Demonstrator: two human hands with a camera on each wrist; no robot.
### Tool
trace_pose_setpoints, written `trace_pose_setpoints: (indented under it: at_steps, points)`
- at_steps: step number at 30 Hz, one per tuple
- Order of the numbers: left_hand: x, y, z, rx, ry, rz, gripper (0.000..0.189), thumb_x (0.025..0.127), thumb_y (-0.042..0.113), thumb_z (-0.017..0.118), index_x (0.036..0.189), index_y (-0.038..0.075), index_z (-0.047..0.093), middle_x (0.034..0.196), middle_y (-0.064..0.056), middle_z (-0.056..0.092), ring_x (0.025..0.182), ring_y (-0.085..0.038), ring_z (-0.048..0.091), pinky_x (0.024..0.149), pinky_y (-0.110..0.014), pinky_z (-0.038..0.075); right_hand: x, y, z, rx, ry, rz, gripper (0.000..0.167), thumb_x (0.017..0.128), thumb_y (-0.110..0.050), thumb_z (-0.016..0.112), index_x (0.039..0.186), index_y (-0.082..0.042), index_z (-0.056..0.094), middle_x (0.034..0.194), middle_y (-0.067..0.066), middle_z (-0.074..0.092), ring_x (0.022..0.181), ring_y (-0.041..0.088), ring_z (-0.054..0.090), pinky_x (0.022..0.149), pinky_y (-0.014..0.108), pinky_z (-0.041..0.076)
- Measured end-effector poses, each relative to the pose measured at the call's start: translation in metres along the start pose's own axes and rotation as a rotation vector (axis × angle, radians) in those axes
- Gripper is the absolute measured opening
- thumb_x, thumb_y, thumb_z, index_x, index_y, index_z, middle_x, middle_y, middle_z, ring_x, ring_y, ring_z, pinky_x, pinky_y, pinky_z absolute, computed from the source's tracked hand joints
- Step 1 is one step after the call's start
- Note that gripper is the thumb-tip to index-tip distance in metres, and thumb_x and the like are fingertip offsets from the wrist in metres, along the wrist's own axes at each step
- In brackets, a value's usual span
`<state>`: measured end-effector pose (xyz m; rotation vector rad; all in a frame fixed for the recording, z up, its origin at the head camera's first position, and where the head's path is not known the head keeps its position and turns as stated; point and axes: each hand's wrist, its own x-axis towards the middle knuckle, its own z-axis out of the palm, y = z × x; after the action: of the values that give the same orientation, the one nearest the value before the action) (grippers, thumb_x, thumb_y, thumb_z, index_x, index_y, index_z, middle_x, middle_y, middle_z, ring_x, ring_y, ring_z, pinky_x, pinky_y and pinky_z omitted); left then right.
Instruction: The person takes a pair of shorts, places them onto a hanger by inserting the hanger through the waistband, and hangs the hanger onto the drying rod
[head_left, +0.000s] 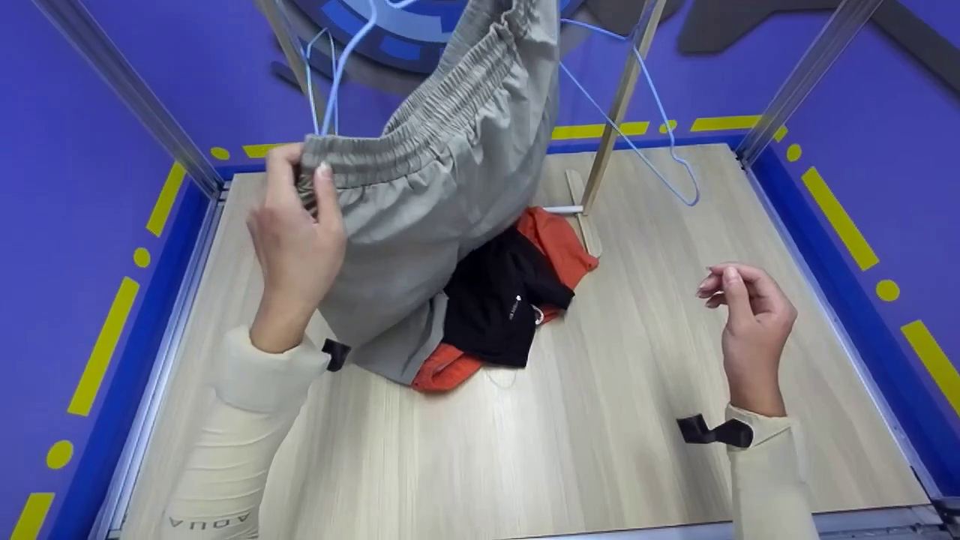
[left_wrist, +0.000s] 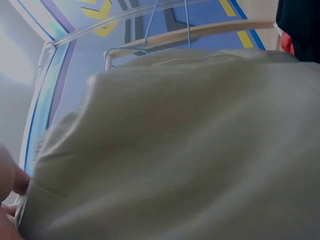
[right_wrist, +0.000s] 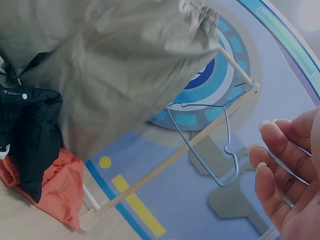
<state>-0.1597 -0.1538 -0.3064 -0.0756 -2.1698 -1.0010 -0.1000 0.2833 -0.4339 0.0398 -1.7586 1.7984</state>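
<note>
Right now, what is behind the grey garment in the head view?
Partly behind the grey garment are a black garment, orange cloth and a blue hanger. It covers their other parts; anything more cannot be seen.

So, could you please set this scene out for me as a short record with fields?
Left hand: grips one end of a gathered waistband
Right hand: holds nothing, fingers loosely curled, apart from the clothes
Held item: grey garment, raised
Clothes below: black garment lying over orange fabric
Surface: wood-grain board
Behind: wooden rack post, with a blue hanger crossing it in the head view
</note>
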Motion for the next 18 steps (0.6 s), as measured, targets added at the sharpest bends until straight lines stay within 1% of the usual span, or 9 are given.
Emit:
trace_pose_setpoints:
  at_steps: [2, 3, 5, 6, 8, 11, 13, 15, 18]
  points:
    - [0.002, -0.006, -0.002, -0.060, -0.036, 0.048, 0.026, 0.096, 0.017, 0.052, 0.114, -0.002, 0.058, 0.092, -0.013, 0.066, 0.070, -0.028, 0.056, 0.063, -0.037, 0.035, -0.017, -0.015, 0.001, 0.000, 0.039, -0.064, 0.026, 0.095, -0.007, 0.058, 0.100, 0.017, 0.062, 0.079, 0.014, 0.068, 0.072, 0.020, 0.064, 0.064, 0.023, 0.051]
    - [0.004, -0.008, -0.003, -0.090, -0.051, 0.076, 0.026, 0.096, 0.016, 0.052, 0.114, -0.002, 0.057, 0.093, -0.014, 0.067, 0.071, -0.029, 0.057, 0.063, -0.038, 0.036, -0.025, -0.024, 0.002, -0.022, 0.061, -0.100, 0.026, 0.095, -0.008, 0.058, 0.100, 0.017, 0.062, 0.079, 0.013, 0.068, 0.071, 0.020, 0.064, 0.064, 0.023, 0.051]
    - [0.004, -0.010, 0.001, -0.088, -0.089, 0.073, 0.026, 0.095, 0.014, 0.052, 0.115, -0.002, 0.057, 0.095, -0.014, 0.068, 0.073, -0.029, 0.057, 0.064, -0.038, 0.036, -0.026, -0.024, 0.002, -0.019, 0.056, -0.097, 0.026, 0.095, -0.008, 0.058, 0.100, 0.017, 0.062, 0.079, 0.013, 0.068, 0.071, 0.020, 0.064, 0.064, 0.022, 0.051]
    - [0.004, -0.011, 0.003, -0.103, -0.110, 0.070, 0.026, 0.094, 0.012, 0.052, 0.116, -0.002, 0.056, 0.097, -0.014, 0.068, 0.075, -0.029, 0.057, 0.065, -0.037, 0.037, -0.026, -0.024, 0.002, -0.019, 0.056, -0.097, 0.026, 0.095, -0.008, 0.058, 0.100, 0.017, 0.062, 0.079, 0.014, 0.068, 0.071, 0.020, 0.064, 0.064, 0.022, 0.051]
    - [0.006, -0.012, 0.007, -0.168, -0.159, 0.059, 0.026, 0.094, 0.008, 0.052, 0.117, -0.003, 0.055, 0.102, -0.015, 0.067, 0.083, -0.026, 0.059, 0.072, -0.036, 0.040, -0.026, -0.024, 0.002, -0.022, 0.058, -0.099, 0.027, 0.095, -0.009, 0.058, 0.100, 0.018, 0.062, 0.078, 0.014, 0.068, 0.070, 0.019, 0.064, 0.064, 0.022, 0.051]
    - [0.009, -0.011, 0.013, -0.340, -0.240, 0.022, 0.027, 0.094, 0.003, 0.049, 0.120, -0.005, 0.053, 0.111, -0.015, 0.062, 0.099, -0.020, 0.058, 0.088, -0.032, 0.043, -0.026, -0.023, 0.002, -0.020, 0.058, -0.095, 0.027, 0.095, -0.009, 0.058, 0.100, 0.018, 0.062, 0.078, 0.013, 0.068, 0.070, 0.019, 0.064, 0.064, 0.022, 0.051]
    - [0.011, -0.010, 0.017, -0.472, -0.286, -0.026, 0.028, 0.094, 0.000, 0.048, 0.122, -0.006, 0.052, 0.114, -0.013, 0.060, 0.105, -0.016, 0.056, 0.094, -0.029, 0.043, -0.026, -0.023, 0.002, -0.009, 0.054, -0.085, 0.027, 0.095, -0.008, 0.058, 0.100, 0.018, 0.062, 0.077, 0.012, 0.067, 0.070, 0.019, 0.063, 0.063, 0.022, 0.051]
    - [0.012, -0.007, 0.020, -0.579, -0.304, -0.074, 0.029, 0.095, -0.001, 0.048, 0.123, -0.006, 0.051, 0.115, -0.012, 0.058, 0.106, -0.014, 0.055, 0.094, -0.026, 0.043, -0.027, -0.022, 0.002, -0.017, 0.052, -0.075, 0.027, 0.095, -0.009, 0.058, 0.100, 0.017, 0.062, 0.076, 0.012, 0.067, 0.069, 0.019, 0.063, 0.063, 0.022, 0.051]
    - [0.013, -0.001, 0.025, -0.672, -0.289, -0.117, 0.028, 0.096, 0.000, 0.048, 0.123, -0.005, 0.051, 0.114, -0.011, 0.058, 0.104, -0.014, 0.054, 0.092, -0.025, 0.043, -0.028, -0.021, 0.002, -0.026, 0.046, -0.066, 0.027, 0.096, -0.010, 0.058, 0.100, 0.016, 0.062, 0.076, 0.011, 0.067, 0.069, 0.019, 0.063, 0.064, 0.022, 0.051]
